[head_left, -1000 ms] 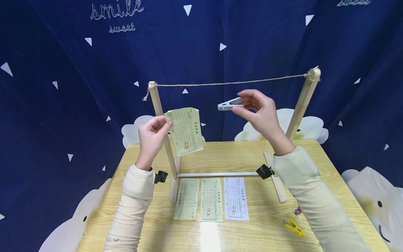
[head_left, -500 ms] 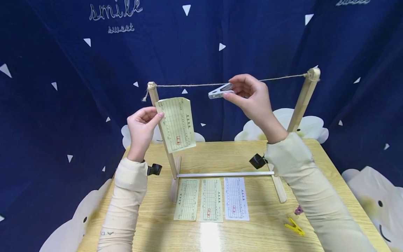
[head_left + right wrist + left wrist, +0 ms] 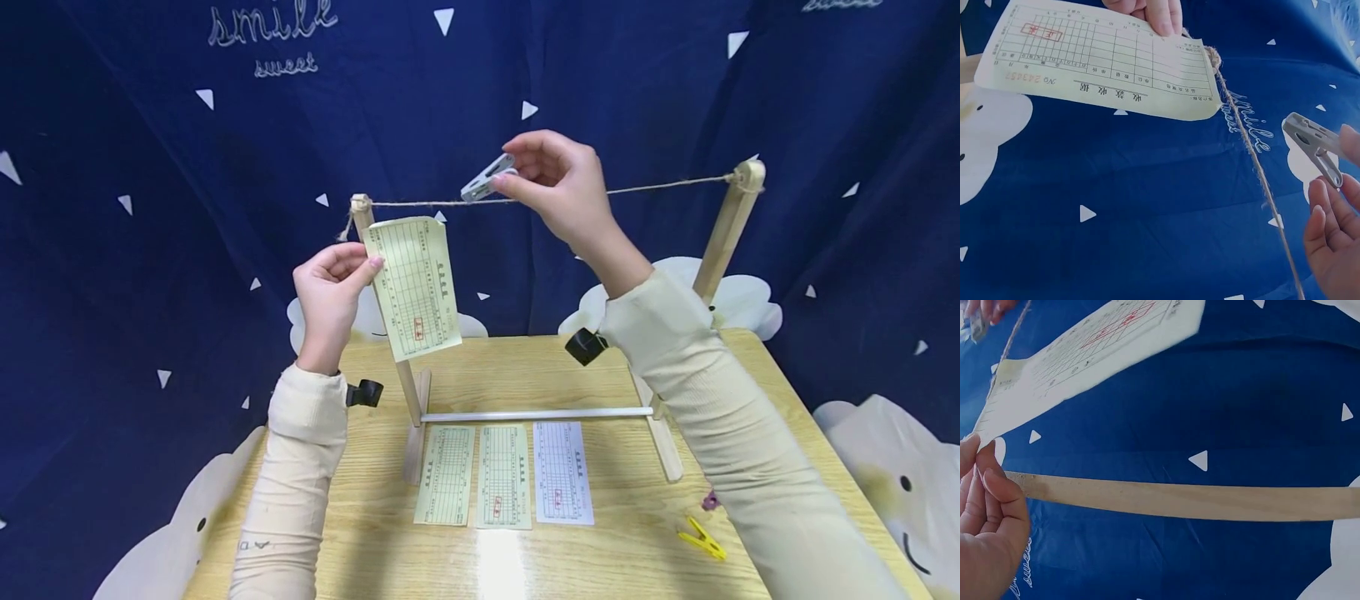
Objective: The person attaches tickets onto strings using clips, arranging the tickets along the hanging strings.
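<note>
Both your hands have risen: right hand pinches the grey peg just above the string, left hand pinches the slip by its edge, just below it. Peg sits right of the slip's top, so it may bite bare string and the slip drop to the bench.

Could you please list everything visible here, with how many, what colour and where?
Receipt slip: one, pale green, held up by the left post just under the twine.
Clothespin: one, grey, held at the twine.
Twine: one, tan, strung between the post tops.
Wooden frame: one, light wood, two posts with a white crossbar, on the table.
Slips on table: three, two green and one white, side by side before the frame.
Clothespins on table: two, yellow and pink, at right.
Table: one, light wood.
Backdrop: one, navy, white triangles and clouds.
Left hand: pinches the slip's edge.
Right hand: pinches the grey clothespin.
</note>
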Action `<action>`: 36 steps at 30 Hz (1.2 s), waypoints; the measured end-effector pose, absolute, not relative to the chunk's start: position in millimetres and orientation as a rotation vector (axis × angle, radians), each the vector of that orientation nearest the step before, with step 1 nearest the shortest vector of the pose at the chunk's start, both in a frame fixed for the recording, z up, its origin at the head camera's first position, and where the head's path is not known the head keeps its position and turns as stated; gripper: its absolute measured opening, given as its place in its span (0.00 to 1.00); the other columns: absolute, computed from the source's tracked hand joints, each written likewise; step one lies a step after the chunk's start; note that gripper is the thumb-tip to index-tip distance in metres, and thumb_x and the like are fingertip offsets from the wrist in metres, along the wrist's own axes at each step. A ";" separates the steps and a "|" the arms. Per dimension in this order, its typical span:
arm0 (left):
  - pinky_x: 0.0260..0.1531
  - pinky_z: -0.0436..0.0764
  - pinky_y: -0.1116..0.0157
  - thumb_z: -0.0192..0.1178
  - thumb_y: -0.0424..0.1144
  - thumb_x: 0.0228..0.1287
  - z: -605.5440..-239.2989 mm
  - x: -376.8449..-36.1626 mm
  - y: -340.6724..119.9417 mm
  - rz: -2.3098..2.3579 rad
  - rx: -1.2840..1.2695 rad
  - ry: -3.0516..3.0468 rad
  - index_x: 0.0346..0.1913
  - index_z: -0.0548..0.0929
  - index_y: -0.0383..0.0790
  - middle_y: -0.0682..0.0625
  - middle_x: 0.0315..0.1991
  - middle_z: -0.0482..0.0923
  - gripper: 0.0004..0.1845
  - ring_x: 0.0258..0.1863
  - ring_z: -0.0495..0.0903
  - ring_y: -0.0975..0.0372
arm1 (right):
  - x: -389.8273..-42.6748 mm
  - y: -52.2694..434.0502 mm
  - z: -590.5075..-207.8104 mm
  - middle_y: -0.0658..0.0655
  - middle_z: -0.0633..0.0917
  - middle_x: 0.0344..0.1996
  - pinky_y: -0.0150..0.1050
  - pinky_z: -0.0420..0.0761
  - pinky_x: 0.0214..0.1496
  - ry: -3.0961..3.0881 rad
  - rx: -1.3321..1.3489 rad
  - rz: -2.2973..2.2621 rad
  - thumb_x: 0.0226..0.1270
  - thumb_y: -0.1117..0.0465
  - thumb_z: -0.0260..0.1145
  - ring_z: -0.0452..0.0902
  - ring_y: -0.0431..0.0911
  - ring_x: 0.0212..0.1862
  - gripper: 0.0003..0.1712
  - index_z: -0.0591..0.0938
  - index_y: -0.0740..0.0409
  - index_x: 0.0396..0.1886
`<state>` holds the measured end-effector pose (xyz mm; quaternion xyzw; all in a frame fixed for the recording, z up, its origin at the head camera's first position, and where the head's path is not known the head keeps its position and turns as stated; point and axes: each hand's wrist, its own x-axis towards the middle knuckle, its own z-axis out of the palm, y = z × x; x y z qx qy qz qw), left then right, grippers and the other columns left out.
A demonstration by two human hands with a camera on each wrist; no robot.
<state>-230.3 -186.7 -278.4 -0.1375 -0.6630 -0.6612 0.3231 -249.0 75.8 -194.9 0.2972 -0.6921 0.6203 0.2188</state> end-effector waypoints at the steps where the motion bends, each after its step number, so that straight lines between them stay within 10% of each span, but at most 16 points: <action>1: 0.25 0.76 0.72 0.67 0.24 0.46 -278.0 -230.6 -187.0 -1.741 -0.363 -1.736 0.32 0.80 0.24 0.55 0.21 0.81 0.09 0.21 0.79 0.66 | -250.8 73.5 -193.5 0.51 0.82 0.28 0.30 0.74 0.34 -1.924 0.821 1.725 0.49 0.70 0.70 0.72 0.45 0.28 0.17 0.79 0.67 0.41; 21: 0.21 0.75 0.73 0.67 0.21 0.45 -271.1 -232.7 -184.6 -1.794 -0.381 -1.667 0.29 0.81 0.26 0.55 0.19 0.81 0.07 0.17 0.77 0.67 | -270.0 30.8 -166.2 0.54 0.80 0.29 0.32 0.73 0.40 -2.128 0.877 1.732 0.50 0.68 0.70 0.73 0.45 0.32 0.17 0.78 0.67 0.41; 36: 0.22 0.76 0.72 0.66 0.21 0.45 -271.5 -232.9 -186.2 -1.808 -0.374 -1.645 0.30 0.81 0.25 0.55 0.19 0.81 0.07 0.19 0.78 0.67 | -278.9 7.0 -152.0 0.55 0.82 0.20 0.36 0.72 0.37 -2.202 0.885 1.799 0.46 0.71 0.72 0.76 0.47 0.29 0.07 0.79 0.66 0.22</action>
